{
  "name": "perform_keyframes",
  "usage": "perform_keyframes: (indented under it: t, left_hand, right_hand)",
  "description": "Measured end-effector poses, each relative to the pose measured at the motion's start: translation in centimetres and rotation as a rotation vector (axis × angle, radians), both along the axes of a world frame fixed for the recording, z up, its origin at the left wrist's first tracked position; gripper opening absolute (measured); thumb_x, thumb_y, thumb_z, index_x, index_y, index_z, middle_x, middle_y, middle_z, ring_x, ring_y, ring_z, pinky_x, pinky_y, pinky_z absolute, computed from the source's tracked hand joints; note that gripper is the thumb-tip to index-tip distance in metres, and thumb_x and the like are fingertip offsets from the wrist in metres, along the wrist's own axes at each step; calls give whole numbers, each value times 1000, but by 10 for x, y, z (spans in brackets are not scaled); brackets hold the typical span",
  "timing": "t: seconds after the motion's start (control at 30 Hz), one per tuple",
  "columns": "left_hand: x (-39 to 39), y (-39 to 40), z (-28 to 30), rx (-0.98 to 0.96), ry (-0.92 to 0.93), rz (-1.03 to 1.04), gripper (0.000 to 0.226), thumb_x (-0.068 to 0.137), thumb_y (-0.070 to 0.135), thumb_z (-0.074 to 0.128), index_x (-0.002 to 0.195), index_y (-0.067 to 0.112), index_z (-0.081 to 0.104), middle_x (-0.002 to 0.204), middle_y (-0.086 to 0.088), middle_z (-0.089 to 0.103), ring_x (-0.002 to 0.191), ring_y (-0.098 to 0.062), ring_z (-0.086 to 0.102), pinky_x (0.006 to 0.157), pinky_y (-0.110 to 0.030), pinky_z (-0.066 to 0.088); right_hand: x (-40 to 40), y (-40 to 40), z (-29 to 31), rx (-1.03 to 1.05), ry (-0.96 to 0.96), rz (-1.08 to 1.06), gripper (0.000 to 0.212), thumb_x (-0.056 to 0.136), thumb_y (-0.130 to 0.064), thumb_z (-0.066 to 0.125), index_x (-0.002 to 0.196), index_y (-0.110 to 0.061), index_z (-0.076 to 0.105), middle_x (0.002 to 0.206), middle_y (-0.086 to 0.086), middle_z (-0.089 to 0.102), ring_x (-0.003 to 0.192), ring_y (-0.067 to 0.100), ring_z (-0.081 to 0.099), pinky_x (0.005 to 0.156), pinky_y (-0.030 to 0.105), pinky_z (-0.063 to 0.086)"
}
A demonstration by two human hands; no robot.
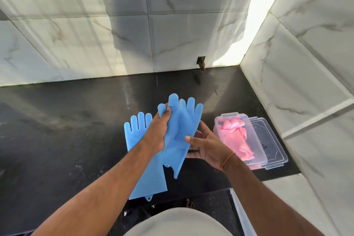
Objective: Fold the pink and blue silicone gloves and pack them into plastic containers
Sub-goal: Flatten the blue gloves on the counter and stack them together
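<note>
Two marble-veined tiled walls [172,25] meet at a corner above a black polished countertop [57,120], the largest surfaces in view. On that countertop lies one blue silicone glove [147,174], flat, fingers pointing toward the back wall and cuff near the front edge, partly covered by the left forearm. A second blue silicone glove [182,120] is lifted above the counter between both hands, fingers up, nubbed palm side facing the camera, its cuff hanging down and curling. The left hand [159,130] grasps this raised glove along its thumb side, thumb pressed over the front. The right hand [206,147], with an orange thread at the wrist, is spread loosely at the glove's right edge, fingertips touching it rather than clenched. To the right, near the side wall, a clear plastic container [228,119] holds the folded pink gloves [239,140], and its clear lid [272,143] lies just beside it, touching.
</note>
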State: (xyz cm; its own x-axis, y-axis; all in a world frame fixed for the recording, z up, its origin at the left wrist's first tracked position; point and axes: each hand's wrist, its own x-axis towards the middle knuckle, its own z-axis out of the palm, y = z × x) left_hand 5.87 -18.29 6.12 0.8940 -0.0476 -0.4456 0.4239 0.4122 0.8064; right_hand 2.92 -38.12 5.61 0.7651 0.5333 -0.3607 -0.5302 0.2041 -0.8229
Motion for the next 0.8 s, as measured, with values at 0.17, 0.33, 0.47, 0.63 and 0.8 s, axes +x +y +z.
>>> perform_keyframes:
  t: [0.17, 0.33, 0.47, 0.63, 0.8]
  left_hand:
    - [5, -5, -25, -118, 89, 4, 34, 109, 44, 62, 139, 29, 70, 135, -8, 77, 126, -28, 74, 101, -47, 63]
    - [6, -12, -39, 237, 49, -134, 70, 108, 19, 67, 170, 17, 34, 166, -7, 51, 150, -25, 53, 125, -44, 42]
    - [-17, -18, -54, 793, -143, -289, 88, 106, 23, 68, 175, 17, 13, 180, 0, 21, 166, -19, 20, 132, -34, 22]
    - [-51, -23, -98, 1479, -558, -763, 77, 113, 40, 39, 175, 20, -3, 183, 2, -13, 168, -23, -19, 136, -56, -4]
    - [-58, -11, -119, 1637, -565, -901, 78, 111, 59, 19, 168, 28, -23, 177, 9, -31, 162, -16, -33, 122, -47, -32]
  right_hand:
    - [-4, -2, -16, -135, -11, -177, 65, 92, -3, 82, 145, -31, 56, 136, 9, 72, 123, 36, 72, 96, 56, 63]
    - [0, -6, -40, -705, -88, -339, 48, 94, -4, 72, 134, -28, 59, 124, -1, 74, 113, 27, 72, 99, 47, 62]
    - [-3, -8, -61, -969, -88, -226, 52, 95, -8, 69, 141, -28, 57, 122, -7, 71, 109, 20, 70, 101, 42, 59]
    - [-8, -5, -73, -991, -128, -244, 54, 97, -4, 67, 144, -27, 58, 125, -8, 72, 107, 16, 70, 95, 33, 61]
    - [-6, 2, -76, -1003, -167, -292, 50, 98, -2, 67, 141, -27, 60, 116, -14, 68, 94, 1, 65, 71, 8, 47]
